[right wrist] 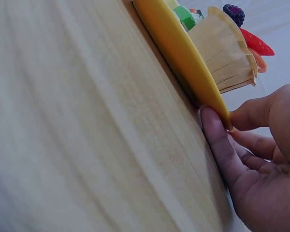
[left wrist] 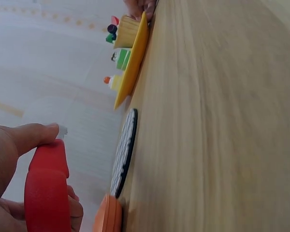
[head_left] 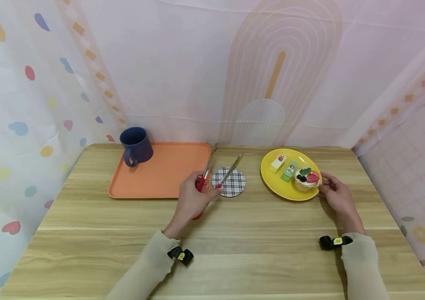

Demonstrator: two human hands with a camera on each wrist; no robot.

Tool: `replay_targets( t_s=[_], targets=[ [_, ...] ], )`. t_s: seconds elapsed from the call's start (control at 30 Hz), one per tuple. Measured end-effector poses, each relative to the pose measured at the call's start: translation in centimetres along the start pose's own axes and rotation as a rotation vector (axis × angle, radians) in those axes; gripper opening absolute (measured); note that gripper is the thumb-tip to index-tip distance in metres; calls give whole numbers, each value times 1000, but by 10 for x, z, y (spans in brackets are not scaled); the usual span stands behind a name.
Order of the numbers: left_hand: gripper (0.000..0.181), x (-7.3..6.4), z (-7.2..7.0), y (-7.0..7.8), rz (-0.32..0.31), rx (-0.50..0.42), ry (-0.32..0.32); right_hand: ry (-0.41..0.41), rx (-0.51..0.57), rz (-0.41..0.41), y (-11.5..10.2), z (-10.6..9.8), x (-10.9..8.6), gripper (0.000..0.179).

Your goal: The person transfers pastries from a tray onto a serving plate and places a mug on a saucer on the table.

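My left hand grips a pair of tongs with red handles. Their two metal arms are spread, one tip over the tray's right edge and the other above the round plaid coaster. With thumb and fingers my right hand pinches the right rim of a yellow plate. On that plate sit a fruit tart with berries and a strawberry slice, a green cake piece and a pale cake piece. In the right wrist view the thumb lies under the plate's rim.
An orange tray lies left of the coaster, with a dark blue mug upright at its back left. The wooden table ends at a patterned curtain behind, and curtains hang on both sides.
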State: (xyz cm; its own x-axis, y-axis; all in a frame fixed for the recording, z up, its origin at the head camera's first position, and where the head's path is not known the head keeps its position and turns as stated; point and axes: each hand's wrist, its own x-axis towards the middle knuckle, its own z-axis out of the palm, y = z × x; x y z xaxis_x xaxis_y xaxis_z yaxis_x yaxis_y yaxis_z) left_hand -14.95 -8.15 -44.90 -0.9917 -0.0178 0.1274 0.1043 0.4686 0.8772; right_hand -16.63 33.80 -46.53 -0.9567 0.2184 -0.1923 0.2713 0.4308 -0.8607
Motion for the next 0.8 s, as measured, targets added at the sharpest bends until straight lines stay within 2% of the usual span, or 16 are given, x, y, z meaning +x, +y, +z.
replay_targets(
  t_s=[0.53,0.8],
  targets=[
    [64,-10,-35,-18,-87,29,61,-13,0,-1,-3,1,2,54],
    [69,-16,-50,-27,-90,66,84,-7,-5,16,-2,3,3,54]
  ],
)
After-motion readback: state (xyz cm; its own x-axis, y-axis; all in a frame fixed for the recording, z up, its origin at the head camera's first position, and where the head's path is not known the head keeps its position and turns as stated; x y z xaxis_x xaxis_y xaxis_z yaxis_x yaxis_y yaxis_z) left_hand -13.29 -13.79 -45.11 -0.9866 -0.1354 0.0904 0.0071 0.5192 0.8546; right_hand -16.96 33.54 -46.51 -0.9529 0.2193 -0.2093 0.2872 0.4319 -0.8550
